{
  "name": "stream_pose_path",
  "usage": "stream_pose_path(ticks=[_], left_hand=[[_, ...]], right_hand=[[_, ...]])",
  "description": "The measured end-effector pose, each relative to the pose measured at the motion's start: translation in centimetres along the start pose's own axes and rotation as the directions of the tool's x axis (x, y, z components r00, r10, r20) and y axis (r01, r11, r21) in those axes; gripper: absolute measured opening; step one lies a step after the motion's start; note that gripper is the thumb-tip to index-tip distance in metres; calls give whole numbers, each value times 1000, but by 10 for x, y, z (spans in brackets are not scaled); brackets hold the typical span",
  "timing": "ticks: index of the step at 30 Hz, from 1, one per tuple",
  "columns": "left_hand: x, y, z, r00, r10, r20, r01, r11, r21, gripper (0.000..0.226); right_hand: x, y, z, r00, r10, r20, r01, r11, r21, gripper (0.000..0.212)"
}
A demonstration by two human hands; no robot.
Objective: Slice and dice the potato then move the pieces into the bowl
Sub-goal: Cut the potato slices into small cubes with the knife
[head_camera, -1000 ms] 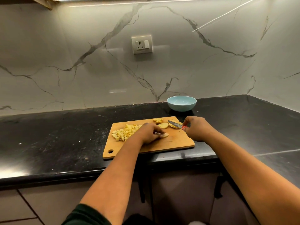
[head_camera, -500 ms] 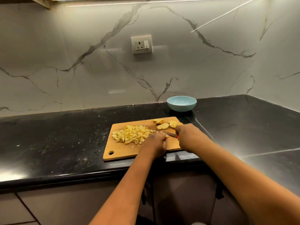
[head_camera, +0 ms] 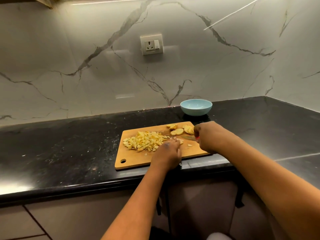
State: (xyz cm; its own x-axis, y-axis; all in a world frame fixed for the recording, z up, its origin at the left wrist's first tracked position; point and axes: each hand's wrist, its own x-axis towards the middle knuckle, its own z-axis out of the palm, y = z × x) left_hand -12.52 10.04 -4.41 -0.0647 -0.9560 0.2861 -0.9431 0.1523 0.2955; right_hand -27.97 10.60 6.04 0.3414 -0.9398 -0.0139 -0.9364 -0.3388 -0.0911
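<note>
My head camera looks forward and down at the cutting board at lower centre, the wall filling the upper frame.

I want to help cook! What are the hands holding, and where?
The right hand grips a steel knife by its red handle. The left hand pins a pale potato slice with its fingertips.

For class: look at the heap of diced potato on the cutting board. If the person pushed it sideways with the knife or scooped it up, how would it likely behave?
The diced potato is many loose cubes, so it would probably spread and shed strays, like the bits already lying apart. Blocky pieces should slide on the cutting board, not roll. The cut faces look moist, so some may cling to the knife.
</note>
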Motion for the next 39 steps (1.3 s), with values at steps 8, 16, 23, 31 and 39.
stream_pose_path(ticks=[8, 16, 23, 31, 39], left_hand=[[2, -1, 0, 998, -43, 50, 41, 998, 39, 53], [-6, -3, 2, 963, -84, -257, 82, 996, -19, 49], [-1, -6, 0, 928, -189, -320, 170, 982, -86, 24], [9, -7, -1, 919, -235, -316, 202, 970, -133, 26], [11, 0, -1, 956, -156, -247, 126, 983, -133, 21]], right_hand=[[9, -10, 31, 1000, -12, -14, 13, 999, 52, 39], [14, 0, 29, 993, 27, -113, -8, 985, 170, 34], [14, 3, 26, 995, 6, -99, 17, 975, 221, 29], [14, 5, 24, 997, 2, -78, 16, 972, 232, 28], [11, -5, 30, 999, 10, -37, -3, 984, 178, 26]])
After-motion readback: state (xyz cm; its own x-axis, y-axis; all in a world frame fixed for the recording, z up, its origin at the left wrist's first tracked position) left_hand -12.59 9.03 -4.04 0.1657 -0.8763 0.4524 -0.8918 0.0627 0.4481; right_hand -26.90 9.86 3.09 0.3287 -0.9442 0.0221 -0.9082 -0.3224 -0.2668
